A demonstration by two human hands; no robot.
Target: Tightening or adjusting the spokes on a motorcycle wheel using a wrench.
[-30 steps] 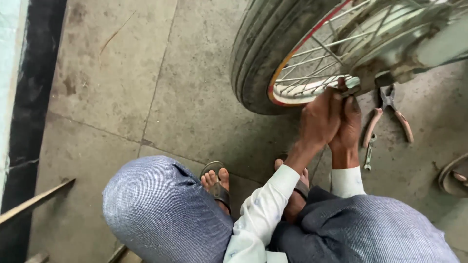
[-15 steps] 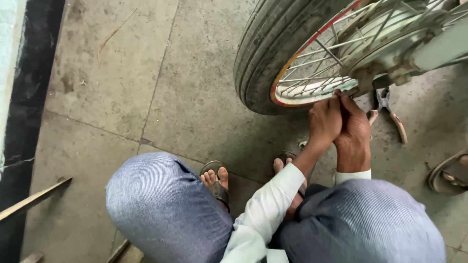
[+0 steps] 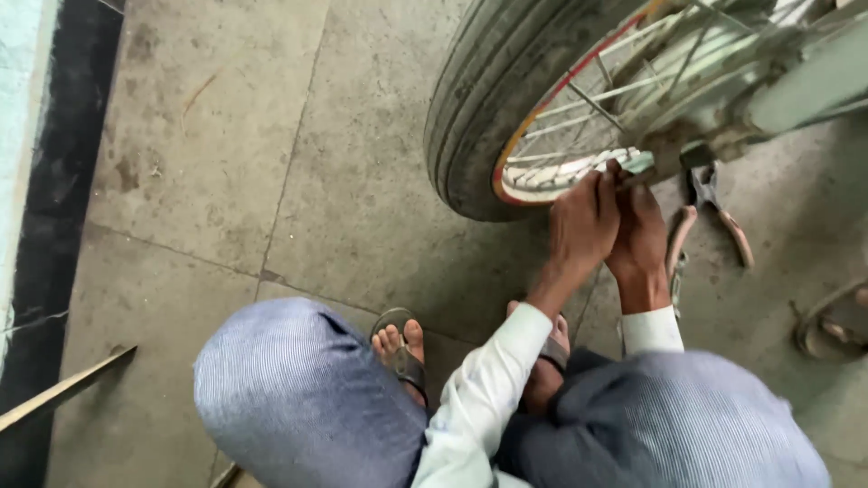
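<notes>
Squatting on the concrete floor [image 3: 271,181], both hands pinch together at the bicycle wheel's rim [image 3: 579,172]: left hand [image 3: 583,221] beside right hand [image 3: 640,230], gripping something small I can't make out. Pliers [image 3: 710,212] lie nearby; looks like mid-adjustment needing fine finger work.

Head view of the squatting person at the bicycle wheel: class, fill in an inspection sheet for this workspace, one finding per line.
Surface: stained concrete floor with slab joints.
Job's things: bicycle wheel, ribbed tyre, red-edged rim, spokes; a small part at the rim is being worked.
Clutter: pliers on the floor beyond the hands.
Hands: left hand and right hand close together at the rim; grip unclear.
Cables: nothing seen.
Surroundings: dark strip along the wall; another person's sandalled foot at right.
</notes>
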